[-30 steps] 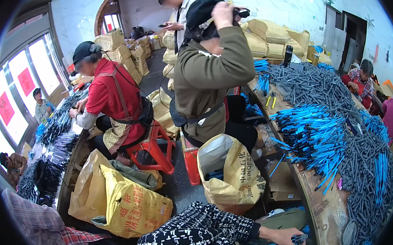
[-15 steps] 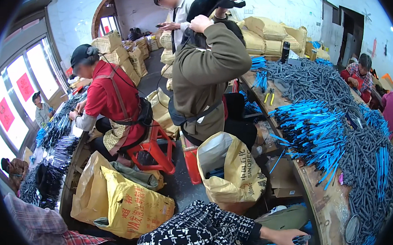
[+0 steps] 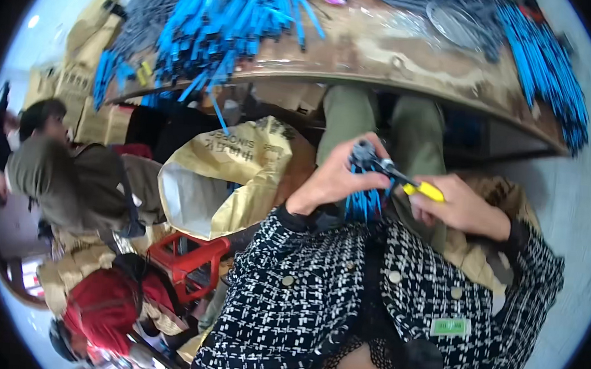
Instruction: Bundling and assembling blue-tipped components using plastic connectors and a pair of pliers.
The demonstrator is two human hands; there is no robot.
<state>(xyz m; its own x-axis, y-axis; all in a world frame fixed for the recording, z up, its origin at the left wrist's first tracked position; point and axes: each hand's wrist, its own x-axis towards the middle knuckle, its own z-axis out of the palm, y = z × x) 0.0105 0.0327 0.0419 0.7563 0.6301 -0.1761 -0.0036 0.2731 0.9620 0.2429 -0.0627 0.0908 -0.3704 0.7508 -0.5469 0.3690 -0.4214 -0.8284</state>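
My left hand [image 3: 341, 174] is closed around a bundle of thin blue sticks [image 3: 364, 204] with dark grey ends, held above my lap. In my right hand [image 3: 460, 204] is a pair of pliers with yellow handles [image 3: 425, 189]. The dark jaws of the pliers reach toward the grey ends of the bundle. Whether they touch or grip one of them is too small to tell.
Beyond my knees stands a wooden table [image 3: 386, 60] with a heap of blue sticks [image 3: 218, 21] and grey pieces. Another pile of blue sticks [image 3: 546, 72] lies on the right. Left of me are an open yellow sack [image 3: 263, 162], a red stool [image 3: 184, 262] and co-workers.
The view has swung down and to the right. Both my hands, earlier at the lower right edge, are now near the middle, still with the bundle and the pliers.
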